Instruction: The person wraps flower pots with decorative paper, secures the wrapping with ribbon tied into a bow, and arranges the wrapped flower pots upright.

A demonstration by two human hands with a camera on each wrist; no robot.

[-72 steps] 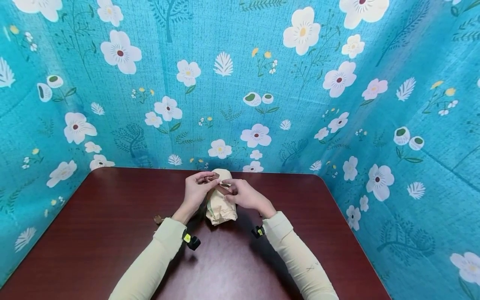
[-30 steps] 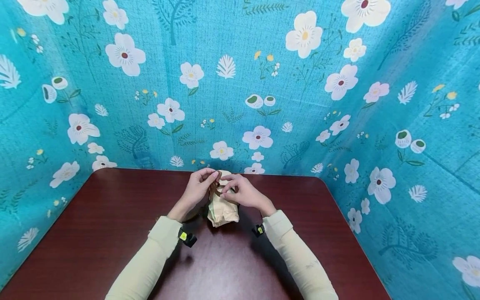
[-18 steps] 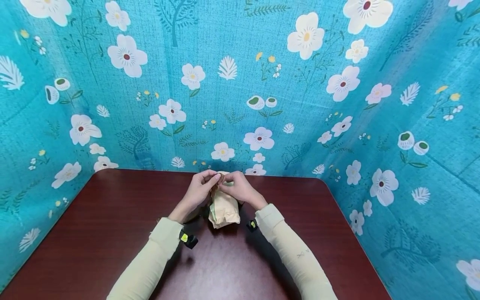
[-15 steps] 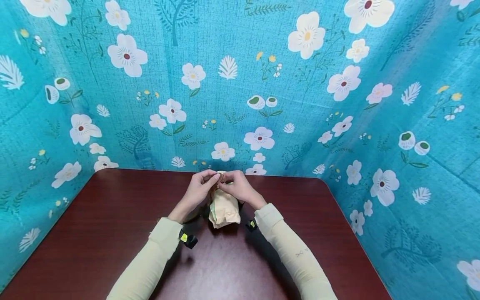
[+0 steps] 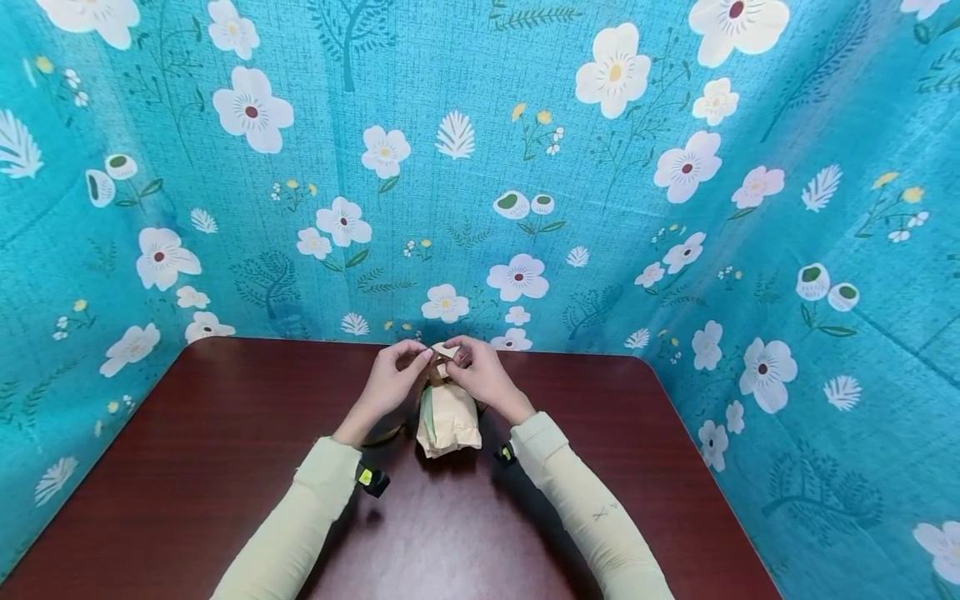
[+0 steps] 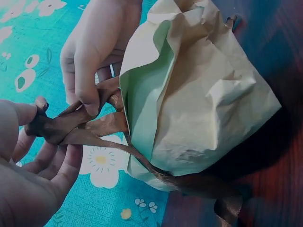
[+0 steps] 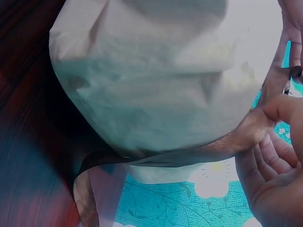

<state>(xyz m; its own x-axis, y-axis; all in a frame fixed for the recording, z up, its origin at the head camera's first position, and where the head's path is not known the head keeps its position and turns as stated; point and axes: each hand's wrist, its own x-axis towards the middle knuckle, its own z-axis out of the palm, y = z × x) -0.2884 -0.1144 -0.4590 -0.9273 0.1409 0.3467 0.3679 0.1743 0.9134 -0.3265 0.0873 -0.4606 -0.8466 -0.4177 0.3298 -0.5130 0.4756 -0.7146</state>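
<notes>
A tan paper package (image 5: 450, 421), pale green along one fold, sits at the far side of the table. Brown satin ribbon (image 6: 102, 125) runs round it, gathered and crossed at its far end. My left hand (image 5: 390, 382) pinches a bunched part of the ribbon between thumb and fingertips. Close beside it, my right hand (image 5: 486, 375) pinches another stretch, which the right wrist view shows drawn taut from the package (image 7: 165, 85). A loose ribbon tail hangs past the package in the left wrist view.
The dark red-brown table (image 5: 225, 467) ends just behind the package, against a turquoise floral curtain (image 5: 420, 192). More ribbon (image 5: 384, 437) lies on the tabletop left of the package. Black wrist cameras (image 5: 372, 480) sit below both cuffs.
Half a second ago the fingertips met over the ribbon; now they are slightly apart, with ribbon stretched between them. The left hand has shifted a little left. The package has stayed nearly in place.
</notes>
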